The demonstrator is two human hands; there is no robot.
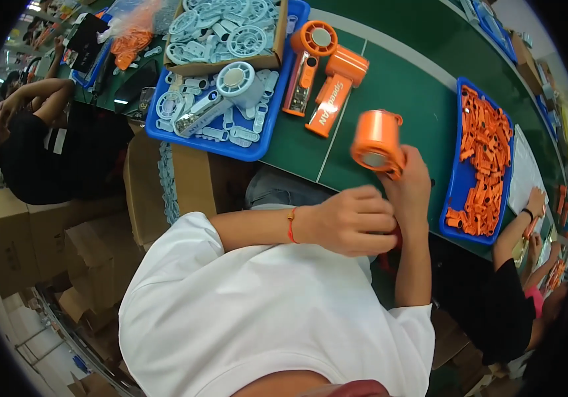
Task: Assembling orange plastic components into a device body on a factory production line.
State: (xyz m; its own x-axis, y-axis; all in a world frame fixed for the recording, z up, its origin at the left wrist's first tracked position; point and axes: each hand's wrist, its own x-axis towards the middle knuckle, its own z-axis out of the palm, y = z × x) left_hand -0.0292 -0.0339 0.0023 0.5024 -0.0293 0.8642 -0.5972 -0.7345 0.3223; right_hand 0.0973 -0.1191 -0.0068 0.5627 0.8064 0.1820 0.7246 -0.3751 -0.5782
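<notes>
My right hand (408,184) is closed around an orange handheld fan (378,135), whose round head is raised above the table's near edge. My left hand (353,221), a red string on its wrist, is curled in front of my right wrist; whatever its fingers hold is hidden. Two more orange fans lie beyond on the green table (423,79). One, an opened fan (301,79), shows the inside of its handle; the other, a fan with white print (337,89), lies beside it.
At the left, a blue tray (254,152) holds pale blue fan parts and a pale blue fan (236,81), with a carton (228,68) of parts above. A blue tray (444,215) of orange parts stands right. Co-workers sit on both sides. Cardboard boxes (9,238) stand at lower left.
</notes>
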